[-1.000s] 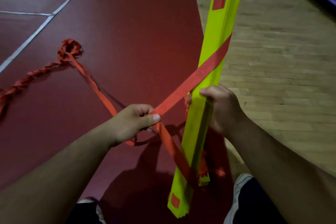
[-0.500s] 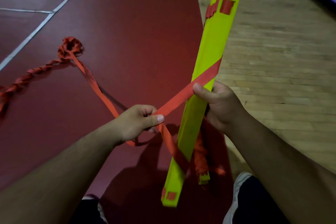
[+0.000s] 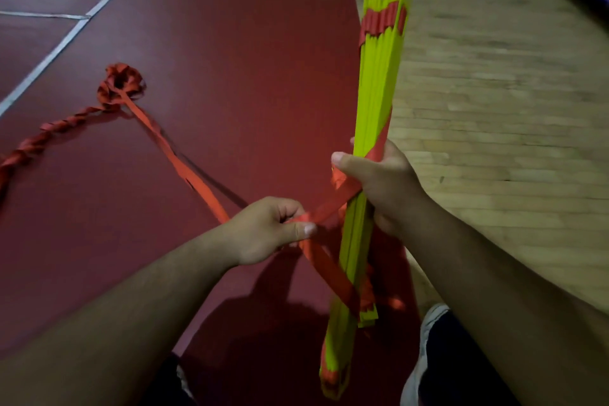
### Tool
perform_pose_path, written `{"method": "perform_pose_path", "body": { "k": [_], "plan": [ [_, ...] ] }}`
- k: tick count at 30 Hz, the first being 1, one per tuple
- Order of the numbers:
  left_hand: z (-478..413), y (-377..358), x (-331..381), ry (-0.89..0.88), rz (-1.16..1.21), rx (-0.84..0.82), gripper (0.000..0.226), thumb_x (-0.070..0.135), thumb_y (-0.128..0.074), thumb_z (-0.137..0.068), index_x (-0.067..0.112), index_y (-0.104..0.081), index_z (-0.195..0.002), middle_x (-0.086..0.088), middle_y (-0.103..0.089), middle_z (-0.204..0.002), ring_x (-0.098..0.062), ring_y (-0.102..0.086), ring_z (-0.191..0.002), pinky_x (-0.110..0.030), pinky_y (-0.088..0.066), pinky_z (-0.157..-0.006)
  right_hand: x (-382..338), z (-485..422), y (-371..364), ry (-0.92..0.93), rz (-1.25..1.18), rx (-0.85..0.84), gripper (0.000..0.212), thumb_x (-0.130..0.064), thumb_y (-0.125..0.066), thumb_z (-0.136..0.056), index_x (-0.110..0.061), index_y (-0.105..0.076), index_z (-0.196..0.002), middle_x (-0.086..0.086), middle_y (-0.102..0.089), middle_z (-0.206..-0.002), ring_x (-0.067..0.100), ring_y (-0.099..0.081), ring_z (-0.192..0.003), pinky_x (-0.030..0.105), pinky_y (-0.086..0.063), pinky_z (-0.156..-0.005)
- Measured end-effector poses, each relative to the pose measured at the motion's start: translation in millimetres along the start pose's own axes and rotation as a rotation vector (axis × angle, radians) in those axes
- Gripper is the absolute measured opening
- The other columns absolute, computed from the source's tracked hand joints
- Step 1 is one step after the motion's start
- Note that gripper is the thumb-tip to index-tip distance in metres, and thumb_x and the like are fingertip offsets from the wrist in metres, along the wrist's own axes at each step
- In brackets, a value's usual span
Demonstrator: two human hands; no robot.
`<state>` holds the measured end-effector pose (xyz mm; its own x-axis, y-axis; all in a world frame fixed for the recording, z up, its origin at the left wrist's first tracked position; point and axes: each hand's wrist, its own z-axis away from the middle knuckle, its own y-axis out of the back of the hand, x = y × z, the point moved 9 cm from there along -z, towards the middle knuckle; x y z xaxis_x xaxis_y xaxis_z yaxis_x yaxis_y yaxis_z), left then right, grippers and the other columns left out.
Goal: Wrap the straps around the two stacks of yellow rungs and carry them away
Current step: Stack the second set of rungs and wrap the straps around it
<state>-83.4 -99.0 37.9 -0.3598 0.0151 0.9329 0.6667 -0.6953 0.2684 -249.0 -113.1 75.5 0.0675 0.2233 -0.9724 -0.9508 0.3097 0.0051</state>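
right hand (image 3: 385,181) fingers clamp flat yellow rungs (image 3: 375,102) | left hand (image 3: 267,229) fingers pinch red strap (image 3: 324,211) (woven)

Both forearms bare all the way to frame edge: left forearm (image 3: 131,300), right forearm (image 3: 494,273). Left hand (image 3: 267,231) and right hand (image 3: 379,184) bare too, thumbnails trimmed short. Dark legwear low in shot, blackish: small bit on left leg (image 3: 164,389), bigger patch on right leg (image 3: 461,372). Can't tell shorts or trousers tbh. Light shoe (image 3: 428,330) on right foot, whitish-grey, rounded toe, kinda blurry. Thin sliver of pale shoe edge (image 3: 182,379) on left side as well.
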Motion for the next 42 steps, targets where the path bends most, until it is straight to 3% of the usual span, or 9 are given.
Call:
{"method": "perform_pose_path", "body": {
  "k": [5, 11, 15, 18, 23, 27, 30, 34, 42],
  "plan": [
    [0.1, 5.0, 17.2, -0.102, 0.040, 0.039, 0.030, 0.026, -0.071, -0.089, 0.008, -0.053, -0.073, 0.015, -0.044, -0.051, 0.000, -0.036, -0.049, -0.017, -0.031, -0.048, -14.2, 14.7, -26.7, -0.104, -0.435, -0.289, 0.040, -0.001, -0.058, -0.071, -0.009, -0.054, -0.110, 0.003, -0.050, -0.056, 0.016, -0.047, -0.051, 0.027, -0.042, -0.053],
    [2.5, 1.7, 24.0, -0.113, 0.158, 0.034, 0.066, 0.068, -0.062, -0.082, 0.006, -0.062, -0.103, -0.013, -0.052, -0.079, -0.018, -0.044, -0.065, -0.027, -0.037, -0.051, -29.1, 21.7, -34.8, -0.160, -0.663, -0.461, 0.039, -0.011, -0.053, -0.072, -0.011, -0.057, -0.110, 0.005, -0.052, -0.078, 0.018, -0.052, -0.070, 0.037, -0.049, -0.073],
    [2.0, -11.2, 31.2, -0.093, 0.214, -0.082, 0.083, 0.072, -0.053, -0.083, -0.008, -0.057, -0.105, -0.013, -0.049, -0.073, -0.016, -0.041, -0.056, -0.020, -0.035, -0.047, -34.7, 23.6, -34.4, -0.125, -0.730, -0.358, 0.035, -0.024, -0.059, -0.076, -0.014, -0.058, -0.108, 0.003, -0.053, -0.072, 0.014, -0.054, -0.062, 0.038, -0.057, -0.072],
    [-0.2, -18.2, 32.1, -0.050, 0.214, -0.121, 0.054, 0.048, -0.043, -0.099, -0.003, -0.051, -0.082, -0.003, -0.045, -0.056, -0.001, -0.039, -0.040, -0.011, -0.032, -0.041, -40.6, 21.8, -27.4, -0.057, -0.746, -0.277, 0.034, -0.028, -0.059, -0.076, -0.012, -0.061, -0.106, 0.006, -0.061, -0.070, 0.017, -0.062, -0.061, 0.039, -0.059, -0.073],
    [-0.8, -26.1, 35.9, -0.082, 0.291, -0.150, 0.069, 0.050, -0.067, -0.081, -0.016, -0.052, -0.096, -0.010, -0.055, -0.075, -0.004, -0.052, -0.056, -0.015, -0.039, -0.050, -47.3, 15.5, -19.8, -0.051, -0.578, -0.343, 0.047, -0.029, -0.050, -0.070, -0.007, -0.068, -0.107, 0.005, -0.064, -0.074, 0.019, -0.062, -0.071, 0.039, -0.049, -0.082],
    [-2.2, -8.2, 40.5, -0.124, 0.120, 0.054, 0.036, 0.037, -0.070, -0.088, 0.010, -0.051, -0.072, 0.008, -0.045, -0.057, 0.000, -0.038, -0.046, -0.018, -0.031, -0.046, -46.9, -3.5, 7.5, 0.090, -0.326, 0.013, 0.025, -0.031, -0.069, -0.086, -0.008, -0.067, -0.093, 0.003, -0.061, -0.070, 0.019, -0.061, -0.066, 0.040, -0.052, -0.070],
    [-3.9, -5.9, 42.4, -0.154, -0.077, 0.109, 0.033, 0.042, -0.071, -0.078, 0.021, -0.049, -0.064, 0.014, -0.044, -0.050, -0.004, -0.039, -0.049, -0.026, -0.033, -0.050, -39.7, -6.7, 17.4, 0.104, -0.121, 0.141, 0.042, -0.041, -0.085, -0.072, -0.014, -0.060, -0.090, 0.001, -0.056, -0.072, 0.022, -0.060, -0.071, 0.042, -0.056, -0.073],
    [-2.2, -19.9, 50.3, -0.188, -0.043, -0.003, 0.030, 0.040, -0.071, -0.079, 0.022, -0.051, -0.065, 0.015, -0.043, -0.051, -0.003, -0.037, -0.052, -0.022, -0.029, -0.050, -24.7, -1.7, 4.4, -0.093, -0.207, -0.010, 0.013, -0.008, -0.064, -0.090, -0.015, -0.055, -0.084, 0.005, -0.048, -0.064, 0.018, -0.050, -0.051, 0.028, -0.044, -0.051],
    [0.3, -9.4, 48.9, -0.263, -0.263, -0.040, 0.048, 0.062, -0.056, -0.079, 0.017, -0.048, -0.065, 0.012, -0.039, -0.058, -0.004, -0.036, -0.053, -0.025, -0.030, -0.051, -39.4, 3.8, -4.4, -0.156, -0.507, -0.160, 0.010, -0.010, -0.042, -0.093, -0.018, -0.046, -0.089, 0.001, -0.039, -0.058, 0.015, -0.038, -0.046, 0.024, -0.038, -0.050]
  ]
}}
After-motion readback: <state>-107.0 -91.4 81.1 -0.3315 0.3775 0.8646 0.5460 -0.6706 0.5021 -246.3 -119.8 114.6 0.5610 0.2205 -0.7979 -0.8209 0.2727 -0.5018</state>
